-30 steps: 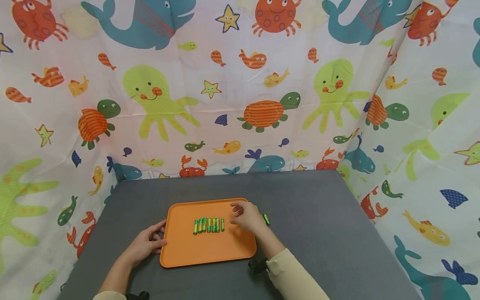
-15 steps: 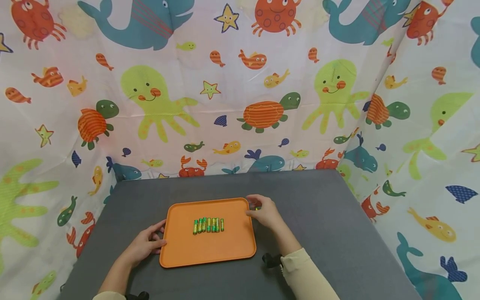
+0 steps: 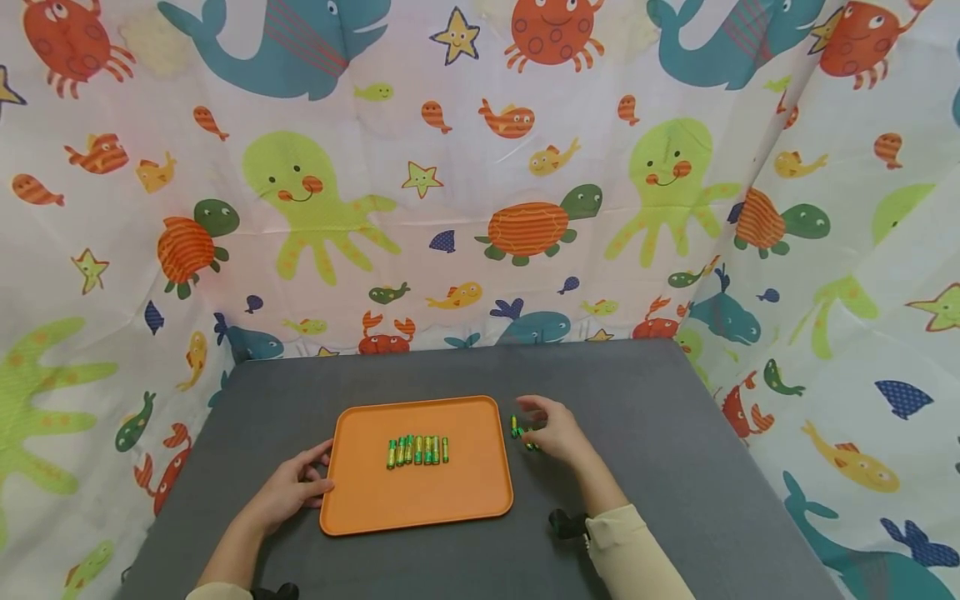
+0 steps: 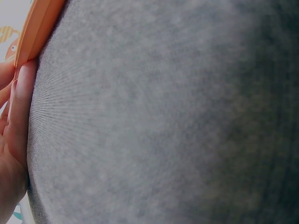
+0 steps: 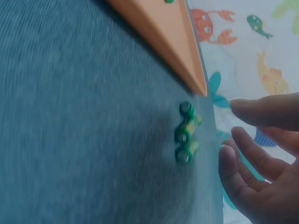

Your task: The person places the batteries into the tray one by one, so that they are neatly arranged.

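Observation:
Several green-and-yellow batteries [image 3: 418, 450] lie side by side in a row on the orange tray [image 3: 416, 500]. My left hand [image 3: 291, 483] holds the tray's left edge, with thumb and fingers at the rim [image 4: 39, 28] in the left wrist view. To the right of the tray, three more batteries [image 5: 186, 133] lie close together on the grey tabletop. Just over them is my right hand [image 3: 557, 429], fingers spread and slightly bent, with nothing between them. From the head camera, this hand partly covers those batteries.
A grey cloth [image 3: 645, 467] covers the table. Behind it and at both sides hangs a white curtain [image 3: 450, 308] printed with sea animals. The tray's right rim [image 3: 504, 450] stands between the two groups of batteries.
My right hand has moved right, from above the tray to over the loose batteries beside it. Those batteries show more clearly now. The left hand and the tray have stayed put.

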{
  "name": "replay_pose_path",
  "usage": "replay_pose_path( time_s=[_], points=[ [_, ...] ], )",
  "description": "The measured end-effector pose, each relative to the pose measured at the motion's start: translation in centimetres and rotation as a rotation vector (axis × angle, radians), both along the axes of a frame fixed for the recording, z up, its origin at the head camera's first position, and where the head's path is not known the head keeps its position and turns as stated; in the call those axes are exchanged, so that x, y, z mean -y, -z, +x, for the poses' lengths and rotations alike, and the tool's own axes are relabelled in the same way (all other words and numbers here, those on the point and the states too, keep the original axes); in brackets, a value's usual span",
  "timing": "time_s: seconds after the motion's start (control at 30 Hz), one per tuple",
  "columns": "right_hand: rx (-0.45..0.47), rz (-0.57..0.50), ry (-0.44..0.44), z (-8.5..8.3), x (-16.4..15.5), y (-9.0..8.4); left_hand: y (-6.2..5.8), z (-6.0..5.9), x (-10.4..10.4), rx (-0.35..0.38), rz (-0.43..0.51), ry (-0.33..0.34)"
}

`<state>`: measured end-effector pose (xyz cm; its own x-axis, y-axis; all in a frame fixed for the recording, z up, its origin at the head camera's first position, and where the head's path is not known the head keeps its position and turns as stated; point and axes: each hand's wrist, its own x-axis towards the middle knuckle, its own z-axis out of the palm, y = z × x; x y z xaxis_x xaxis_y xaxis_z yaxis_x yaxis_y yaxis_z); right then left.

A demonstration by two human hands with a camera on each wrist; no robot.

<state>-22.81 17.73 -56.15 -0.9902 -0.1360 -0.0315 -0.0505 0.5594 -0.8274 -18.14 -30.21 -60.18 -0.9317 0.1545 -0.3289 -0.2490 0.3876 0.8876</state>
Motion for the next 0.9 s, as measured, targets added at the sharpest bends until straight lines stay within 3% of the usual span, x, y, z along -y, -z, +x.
replay_pose_path(
  time_s=[0.23, 0.5, 0.9],
  points=[
    [0.019, 0.078, -0.035, 0.0, -1.8, 0.9, 0.0, -0.1, 0.1, -0.012, 0.008, 0.016],
    [0.064, 0.094, -0.034, 0.0, -2.6, 2.3, 0.2, -0.1, 0.2, -0.032, 0.023, 0.032],
    [0.013, 0.162, -0.059, 0.1, -2.8, 3.1, -0.1, 0.0, 0.0, -0.023, 0.027, 0.020]
  ],
)
